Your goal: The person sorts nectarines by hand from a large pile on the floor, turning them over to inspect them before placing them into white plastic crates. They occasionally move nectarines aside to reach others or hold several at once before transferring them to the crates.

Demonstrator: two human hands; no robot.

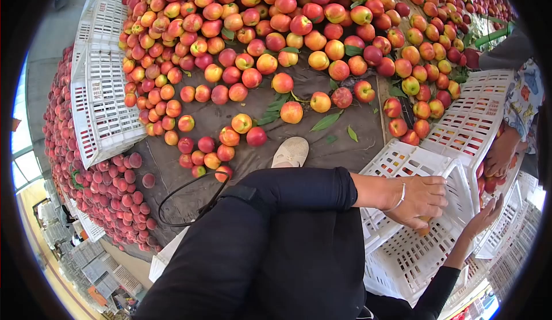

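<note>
We saw no readable writing anywhere. The broad heap of red and yellow peaches [299, 27] covered a dark grey ground sheet [322, 142], bare only near our pale shoe [290, 152]. A white slatted plastic crate [100, 84] edged the heap on one side. Another white lattice crate [402, 251] stood open beneath our hands. Our left hand [422, 200], with a silver bangle, was clenched around a small yellow fruit [424, 226] over that crate. Our right hand [486, 216] hovered open-palmed beside it, grasping nothing. Another person's hand [499, 159] rested on neighbouring crates.
</note>
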